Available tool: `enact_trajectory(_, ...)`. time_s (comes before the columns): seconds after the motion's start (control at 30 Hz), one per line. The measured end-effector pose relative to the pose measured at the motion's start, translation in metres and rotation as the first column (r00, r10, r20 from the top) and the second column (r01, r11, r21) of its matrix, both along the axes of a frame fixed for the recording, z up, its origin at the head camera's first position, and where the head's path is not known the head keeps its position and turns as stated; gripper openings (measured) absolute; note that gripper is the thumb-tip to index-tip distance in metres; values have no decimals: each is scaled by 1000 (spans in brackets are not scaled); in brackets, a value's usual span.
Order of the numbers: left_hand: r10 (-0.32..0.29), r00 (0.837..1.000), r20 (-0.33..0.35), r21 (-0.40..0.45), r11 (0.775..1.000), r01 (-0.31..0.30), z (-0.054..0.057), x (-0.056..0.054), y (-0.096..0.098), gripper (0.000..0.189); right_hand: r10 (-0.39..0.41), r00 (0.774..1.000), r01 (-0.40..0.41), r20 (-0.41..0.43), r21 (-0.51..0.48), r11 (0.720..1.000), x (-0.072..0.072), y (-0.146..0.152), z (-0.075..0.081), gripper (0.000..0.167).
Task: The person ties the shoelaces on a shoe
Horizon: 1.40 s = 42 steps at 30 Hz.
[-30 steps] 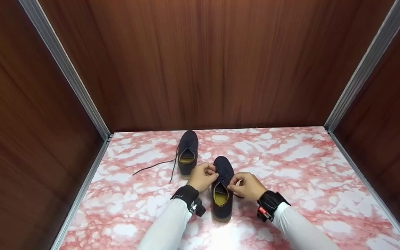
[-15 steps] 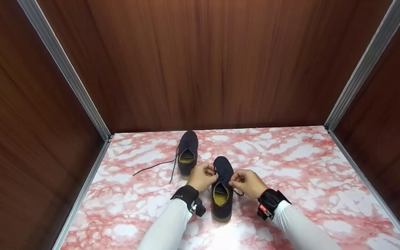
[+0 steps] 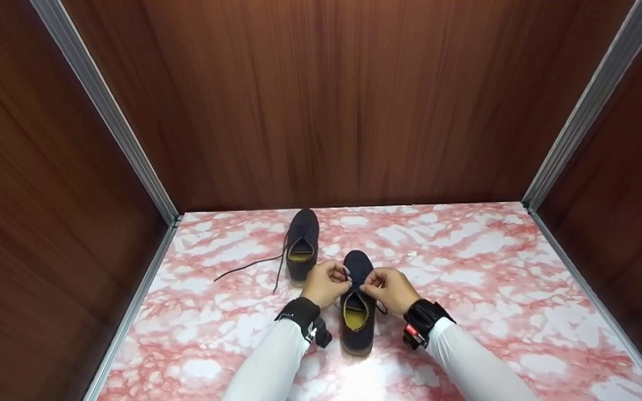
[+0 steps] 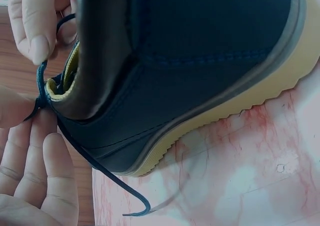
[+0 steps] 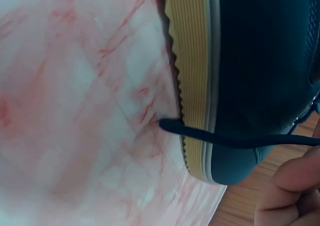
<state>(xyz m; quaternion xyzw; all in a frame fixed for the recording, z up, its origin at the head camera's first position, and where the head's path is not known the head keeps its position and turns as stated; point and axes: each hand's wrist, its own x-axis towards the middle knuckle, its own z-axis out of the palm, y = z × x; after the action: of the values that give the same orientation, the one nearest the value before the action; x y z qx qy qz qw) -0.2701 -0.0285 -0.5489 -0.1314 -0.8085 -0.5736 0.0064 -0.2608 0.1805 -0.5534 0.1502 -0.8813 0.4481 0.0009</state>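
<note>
A dark navy lace-up shoe (image 3: 358,340) with yellow lining and a ridged tan sole stands on the floor panel, toe pointing away. Over its laced front, my left hand (image 3: 322,285) pinches a dark shoelace (image 4: 41,81) between thumb and fingers. From the other side my right hand (image 3: 393,289) pinches the lace too, its fingertips close to the left hand's over the throat. One lace end dangles beside the shoe in the left wrist view. In the right wrist view, a length of lace hangs across the shoe's side, near the right hand's curled fingers (image 5: 292,183).
A matching shoe (image 3: 302,225) stands behind and to the left, its untied lace (image 3: 248,266) trailing left across the pink-and-white marbled surface (image 3: 466,334). Brown wood-look walls (image 3: 321,106) rise at the back and sides, with grey metal strips (image 3: 106,111) at the corners.
My right hand has moved left and slightly away from me, from the shoe's right side to over its laces beside the left hand. The left hand and both shoes stay nearly still.
</note>
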Motion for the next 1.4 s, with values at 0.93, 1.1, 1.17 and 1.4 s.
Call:
enact_trajectory(0.93,-11,999,32,57,998,9,-3,-2,1,17,51,999,-51,2,-47,998,-5,-16,-2,16)
enact_trajectory(1.1,-12,1000,22,58,998,11,-2,-2,1,16,93,995,-93,-23,-9,996,-7,-15,-3,21)
enact_trajectory(1.17,-12,1000,18,53,999,11,-1,-2,1,16,105,994,-105,-31,3,994,-8,-14,-3,17)
enact_trajectory(1.4,-11,1000,19,51,999,10,-1,-2,1,17,78,997,-77,-30,28,997,-7,-14,0,5)
